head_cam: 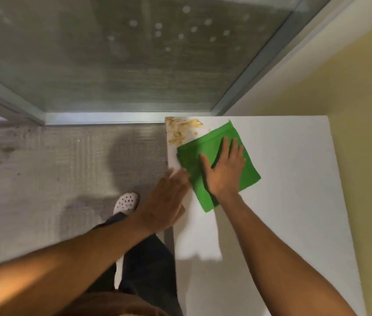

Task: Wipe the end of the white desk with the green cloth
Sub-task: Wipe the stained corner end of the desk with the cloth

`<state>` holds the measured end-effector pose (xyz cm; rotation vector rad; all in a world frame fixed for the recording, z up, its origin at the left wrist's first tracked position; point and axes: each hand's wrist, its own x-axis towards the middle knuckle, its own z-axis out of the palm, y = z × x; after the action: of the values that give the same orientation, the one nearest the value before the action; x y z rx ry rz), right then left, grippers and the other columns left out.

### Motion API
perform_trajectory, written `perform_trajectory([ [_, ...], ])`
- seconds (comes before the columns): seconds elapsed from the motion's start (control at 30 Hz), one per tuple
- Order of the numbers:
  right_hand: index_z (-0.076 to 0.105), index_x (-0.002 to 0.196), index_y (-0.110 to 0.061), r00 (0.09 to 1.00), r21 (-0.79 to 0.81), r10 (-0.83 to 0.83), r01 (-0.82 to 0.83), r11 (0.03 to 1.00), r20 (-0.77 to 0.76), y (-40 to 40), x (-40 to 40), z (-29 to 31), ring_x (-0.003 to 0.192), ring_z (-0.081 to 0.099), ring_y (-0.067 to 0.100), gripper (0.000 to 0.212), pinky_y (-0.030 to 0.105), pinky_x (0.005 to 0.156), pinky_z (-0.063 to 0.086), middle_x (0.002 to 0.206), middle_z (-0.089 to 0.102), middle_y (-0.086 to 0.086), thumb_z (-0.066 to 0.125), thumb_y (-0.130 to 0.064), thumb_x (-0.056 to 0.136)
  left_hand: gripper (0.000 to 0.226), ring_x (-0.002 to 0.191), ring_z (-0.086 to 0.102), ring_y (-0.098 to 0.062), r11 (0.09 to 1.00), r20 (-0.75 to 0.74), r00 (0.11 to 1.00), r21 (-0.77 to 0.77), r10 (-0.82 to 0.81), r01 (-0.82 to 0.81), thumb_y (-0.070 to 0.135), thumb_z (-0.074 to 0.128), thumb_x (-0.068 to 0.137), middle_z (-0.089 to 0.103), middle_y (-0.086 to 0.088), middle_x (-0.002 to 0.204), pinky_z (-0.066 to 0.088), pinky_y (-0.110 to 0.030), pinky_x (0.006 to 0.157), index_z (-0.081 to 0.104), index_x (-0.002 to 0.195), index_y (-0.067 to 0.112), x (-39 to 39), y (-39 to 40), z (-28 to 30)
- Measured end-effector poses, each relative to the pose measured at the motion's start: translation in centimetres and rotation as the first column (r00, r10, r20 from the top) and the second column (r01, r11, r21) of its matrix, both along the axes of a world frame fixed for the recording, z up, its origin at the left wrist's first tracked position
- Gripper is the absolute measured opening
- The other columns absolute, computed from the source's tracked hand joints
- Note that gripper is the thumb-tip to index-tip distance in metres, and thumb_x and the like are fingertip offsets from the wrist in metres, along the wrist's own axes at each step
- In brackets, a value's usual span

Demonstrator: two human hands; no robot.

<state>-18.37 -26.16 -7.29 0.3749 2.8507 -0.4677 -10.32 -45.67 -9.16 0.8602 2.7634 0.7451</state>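
The white desk (294, 201) runs from the lower middle up to its far end by a glass wall. A folded green cloth (203, 144) lies flat on the desk near that end. My right hand (224, 166) presses palm down on the cloth with fingers spread. My left hand (164, 201) rests flat at the desk's left edge, fingers apart and blurred, just touching the cloth's left side. Yellow-brown crumbs and smears (182, 130) cover the desk's far left corner, just beyond the cloth.
A frosted glass partition with a metal frame (123, 116) stands beyond the desk's end. A yellow wall (362, 110) runs along the desk's right side. Grey carpet (43, 167) lies to the left, with my white perforated shoe (127, 202) and dark trousers beside the desk.
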Motion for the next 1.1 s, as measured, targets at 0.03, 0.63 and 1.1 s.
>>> perform_trajectory([
  [0.03, 0.008, 0.169, -0.021, 0.999, 0.039, 0.014, -0.016, 0.999, 0.052, -0.3, -1.1, -1.0, 0.165, 0.0, 0.038, 0.1, 0.061, 0.131, 0.002, 0.178, 0.003, 0.012, 0.029, -0.084, 0.094, 0.066, 0.157, 0.029, -0.047, 0.974, 0.125, 0.967, 0.006, 0.222, -0.225, 0.023, 0.056, 0.097, 0.036, -0.032, 0.165, 0.027, -0.068, 0.127, 0.038, 0.154, -0.003, 0.7, 0.8, 0.0],
  [0.63, 0.0, 0.169, -0.018, 0.891, 0.217, 0.451, -0.429, 0.877, -0.061, -2.5, -4.1, -4.3, 0.166, -0.008, 0.031, 0.098, 0.064, 0.131, 0.001, 0.179, -0.005, 0.008, 0.01, -0.083, 0.096, 0.099, 0.166, 0.003, -0.037, 0.586, 0.254, 0.571, 0.018, 0.781, -0.81, 0.07, 0.034, 0.103, 0.006, -0.027, 0.177, 0.004, -0.054, 0.134, 0.006, 0.166, -0.001, 1.0, 7.0, -5.7],
  [1.1, 0.008, 0.169, -0.017, 0.842, 0.188, 0.521, -0.494, 0.849, -0.142, -3.4, -7.1, -4.4, 0.166, 0.002, 0.027, 0.08, 0.062, 0.132, 0.004, 0.179, 0.007, 0.004, 0.023, -0.065, 0.106, 0.091, 0.165, 0.0, -0.044, 0.777, -0.007, 0.779, -0.067, 0.627, -0.626, 0.059, 0.033, 0.108, -0.001, -0.031, 0.176, 0.011, -0.062, 0.131, 0.008, 0.165, -0.007, 3.9, 7.4, -5.0],
])
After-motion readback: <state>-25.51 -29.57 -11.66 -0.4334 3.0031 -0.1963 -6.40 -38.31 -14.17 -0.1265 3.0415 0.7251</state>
